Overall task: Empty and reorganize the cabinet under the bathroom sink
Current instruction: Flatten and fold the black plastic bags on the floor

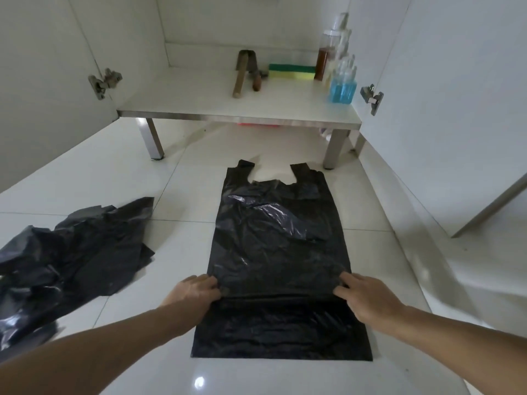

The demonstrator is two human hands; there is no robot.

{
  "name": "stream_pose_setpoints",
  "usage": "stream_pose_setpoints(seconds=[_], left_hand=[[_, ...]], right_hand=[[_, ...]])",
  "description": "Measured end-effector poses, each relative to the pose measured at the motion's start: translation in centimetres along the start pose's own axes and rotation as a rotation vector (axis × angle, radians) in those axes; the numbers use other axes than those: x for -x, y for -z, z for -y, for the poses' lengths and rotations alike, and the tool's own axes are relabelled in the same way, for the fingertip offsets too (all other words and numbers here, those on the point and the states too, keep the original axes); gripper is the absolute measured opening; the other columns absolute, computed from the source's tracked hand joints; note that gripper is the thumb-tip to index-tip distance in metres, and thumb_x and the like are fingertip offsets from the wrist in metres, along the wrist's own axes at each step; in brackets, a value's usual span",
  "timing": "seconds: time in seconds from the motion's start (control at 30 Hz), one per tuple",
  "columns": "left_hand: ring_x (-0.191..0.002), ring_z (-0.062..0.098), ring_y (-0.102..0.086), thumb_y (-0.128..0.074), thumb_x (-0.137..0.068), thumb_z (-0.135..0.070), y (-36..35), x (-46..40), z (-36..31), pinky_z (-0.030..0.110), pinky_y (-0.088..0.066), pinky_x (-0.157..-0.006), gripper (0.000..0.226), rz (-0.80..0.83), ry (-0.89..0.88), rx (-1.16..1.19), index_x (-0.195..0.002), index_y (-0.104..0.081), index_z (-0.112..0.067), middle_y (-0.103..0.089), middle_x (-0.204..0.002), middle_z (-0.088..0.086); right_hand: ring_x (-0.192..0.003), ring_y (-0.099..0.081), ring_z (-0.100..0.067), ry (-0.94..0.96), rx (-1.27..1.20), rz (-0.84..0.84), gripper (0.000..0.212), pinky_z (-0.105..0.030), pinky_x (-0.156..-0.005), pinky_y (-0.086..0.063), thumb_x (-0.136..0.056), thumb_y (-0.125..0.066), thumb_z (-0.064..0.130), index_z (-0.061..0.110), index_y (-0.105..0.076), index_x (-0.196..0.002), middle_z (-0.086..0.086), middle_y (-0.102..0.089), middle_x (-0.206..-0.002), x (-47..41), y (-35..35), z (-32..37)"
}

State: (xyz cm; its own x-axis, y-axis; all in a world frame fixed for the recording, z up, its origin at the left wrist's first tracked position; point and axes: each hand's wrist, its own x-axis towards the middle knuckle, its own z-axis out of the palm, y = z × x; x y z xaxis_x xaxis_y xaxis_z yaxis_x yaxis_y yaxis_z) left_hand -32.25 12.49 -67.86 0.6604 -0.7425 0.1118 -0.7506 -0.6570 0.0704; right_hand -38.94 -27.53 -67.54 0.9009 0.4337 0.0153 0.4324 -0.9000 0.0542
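A black plastic carrier bag (276,246) lies flat on the white tiled floor in front of the open cabinet, handles pointing toward the cabinet. My left hand (194,295) pinches a crosswise fold at the bag's left edge. My right hand (368,297) pinches the same fold at the right edge. The cabinet shelf (199,106) stands on metal legs and holds a wooden-handled tool (242,72), a second wooden-handled tool (257,81), a green and yellow sponge (291,72), a bottle of brown liquid (325,58) and a bottle of blue liquid (343,86).
A crumpled heap of black plastic bags (65,258) lies on the floor at the left. Both cabinet doors stand open, the right door (462,115) reaching toward me. Metal hinges (104,81) stick out at both sides. Something red shows under the shelf.
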Motion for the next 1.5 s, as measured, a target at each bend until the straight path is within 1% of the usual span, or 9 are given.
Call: stream_pose_setpoints(seconds=[0.23, 0.47, 0.8, 0.9, 1.07, 1.27, 1.37, 1.43, 1.5], left_hand=[[-0.051, 0.015, -0.060, -0.091, -0.042, -0.007, 0.0, 0.7, -0.6, 0.022, -0.052, -0.046, 0.036, 0.063, -0.019, -0.032, -0.068, -0.072, -0.024, -0.062, -0.068, -0.005], [-0.052, 0.020, -0.058, -0.086, -0.046, -0.007, 0.2, 2.0, -1.0, 0.024, -0.049, -0.045, 0.031, 0.083, -0.101, -0.024, -0.069, -0.067, -0.016, -0.058, -0.069, -0.001], [-0.055, 0.018, -0.061, -0.086, -0.049, -0.011, -1.3, 3.4, -1.9, 0.024, -0.050, -0.044, 0.034, 0.180, -0.168, -0.069, -0.076, -0.064, -0.015, -0.061, -0.075, -0.001], [-0.060, 0.019, -0.061, -0.074, -0.055, -0.019, -1.2, 3.5, -1.8, 0.025, -0.051, -0.046, 0.023, 0.230, -0.169, -0.061, -0.076, -0.064, -0.017, -0.062, -0.080, -0.001], [-0.068, 0.018, -0.059, -0.047, -0.071, -0.044, -0.4, 3.4, -2.3, 0.027, -0.051, -0.058, 0.031, 0.170, -0.124, 0.017, -0.077, -0.064, -0.019, -0.061, -0.081, -0.003], [-0.094, 0.022, -0.059, -0.041, -0.088, -0.043, -0.6, -0.4, -3.2, 0.038, -0.051, -0.089, 0.042, -0.019, 0.006, 0.018, -0.104, -0.064, -0.012, -0.063, -0.103, 0.003], [-0.128, 0.029, -0.048, -0.031, -0.090, -0.050, -1.1, -2.9, -4.1, 0.046, -0.035, -0.112, 0.061, 0.063, 0.085, 0.002, -0.130, -0.055, -0.010, -0.054, -0.135, 0.010], [-0.146, 0.030, -0.020, -0.016, -0.091, -0.059, -2.0, -3.9, -4.7, 0.049, -0.016, -0.120, 0.076, 0.208, 0.142, -0.034, -0.149, -0.031, -0.013, -0.027, -0.157, 0.010], [-0.150, 0.029, 0.004, 0.000, -0.086, -0.069, -3.6, -4.0, -5.0, 0.052, -0.003, -0.120, 0.086, 0.337, 0.187, -0.077, -0.155, -0.003, -0.018, 0.004, -0.163, 0.009]], right_hand=[[-0.065, -0.059, -0.012, 0.098, 0.015, 0.038, 0.051, -0.019, -0.051, -0.043, -0.044, -0.091, 0.000, 0.023, -0.076, -0.087, 0.005, -0.062, -0.084, 0.8, 0.0, 0.3], [-0.061, -0.057, -0.014, 0.211, 0.084, 0.109, 0.055, -0.022, -0.042, -0.043, -0.041, -0.090, -0.003, 0.016, -0.072, -0.089, 0.000, -0.063, -0.086, 2.6, -0.1, 0.4], [-0.064, -0.053, -0.014, 0.259, 0.093, 0.227, 0.047, -0.027, -0.044, -0.047, -0.051, -0.076, -0.004, 0.019, -0.066, -0.091, 0.004, -0.052, -0.083, 5.0, -1.5, 0.1], [-0.063, -0.053, -0.015, 0.262, 0.079, 0.245, 0.043, -0.028, -0.044, -0.048, -0.054, -0.073, 0.001, 0.019, -0.068, -0.092, 0.004, -0.052, -0.082, 5.3, -1.5, 0.3], [-0.066, -0.056, -0.017, 0.192, -0.021, 0.210, 0.042, -0.027, -0.056, -0.046, -0.065, -0.045, 0.028, 0.019, -0.071, -0.097, 0.004, -0.057, -0.082, 5.7, -0.4, 0.7], [-0.092, -0.061, -0.026, -0.044, -0.180, 0.010, 0.030, -0.038, -0.080, -0.052, -0.089, -0.048, 0.017, 0.011, -0.070, -0.108, -0.004, -0.064, -0.103, 1.4, 0.2, 2.1], [-0.135, -0.042, -0.027, -0.133, -0.149, 0.115, 0.045, -0.042, -0.112, -0.036, -0.101, -0.043, 0.036, 0.018, -0.050, -0.141, -0.005, -0.045, -0.147, -1.2, -0.4, 3.2], [-0.151, -0.010, -0.026, -0.158, -0.101, 0.233, 0.062, -0.045, -0.123, -0.013, -0.101, -0.028, 0.055, 0.027, -0.020, -0.156, -0.002, -0.011, -0.164, -2.3, -1.0, 4.0], [-0.151, 0.012, -0.025, -0.178, -0.060, 0.321, 0.072, -0.051, -0.122, 0.001, -0.096, -0.016, 0.067, 0.032, 0.002, -0.157, -0.001, 0.012, -0.164, -2.8, -2.1, 4.6]])
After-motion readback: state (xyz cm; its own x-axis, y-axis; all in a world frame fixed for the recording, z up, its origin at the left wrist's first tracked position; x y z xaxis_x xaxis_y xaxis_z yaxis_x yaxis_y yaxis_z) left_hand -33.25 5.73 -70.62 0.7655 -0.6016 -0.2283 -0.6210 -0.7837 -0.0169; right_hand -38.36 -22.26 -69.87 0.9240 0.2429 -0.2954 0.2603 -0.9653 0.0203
